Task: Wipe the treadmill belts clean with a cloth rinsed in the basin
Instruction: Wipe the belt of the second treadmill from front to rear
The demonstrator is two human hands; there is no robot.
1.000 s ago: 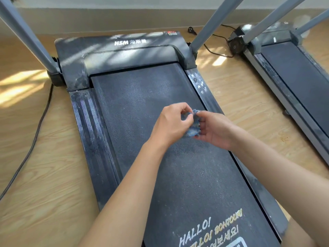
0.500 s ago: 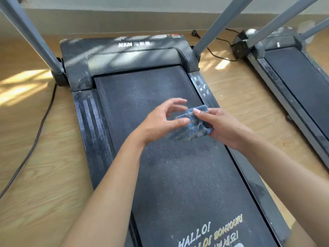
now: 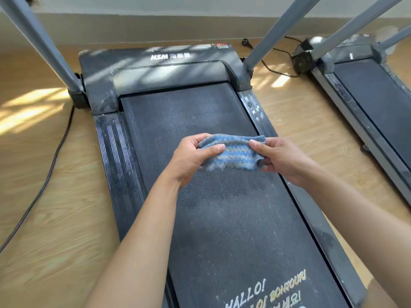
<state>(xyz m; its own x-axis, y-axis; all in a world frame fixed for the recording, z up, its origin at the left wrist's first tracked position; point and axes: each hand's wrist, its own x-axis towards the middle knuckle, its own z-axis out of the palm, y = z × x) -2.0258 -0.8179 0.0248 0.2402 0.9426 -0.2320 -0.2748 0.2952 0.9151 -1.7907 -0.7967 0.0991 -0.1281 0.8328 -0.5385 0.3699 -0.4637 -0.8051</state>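
While the left hand (image 3: 191, 162) and right hand (image 3: 282, 160) pinched the striped cloth (image 3: 233, 154) above the dusty treadmill belt (image 3: 233, 230), a slack grip could have dropped it.

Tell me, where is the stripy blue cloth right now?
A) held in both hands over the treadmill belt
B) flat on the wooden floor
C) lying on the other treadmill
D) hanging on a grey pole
A: the left hand and the right hand each pinch one end of the cloth, stretched between them over the belt.
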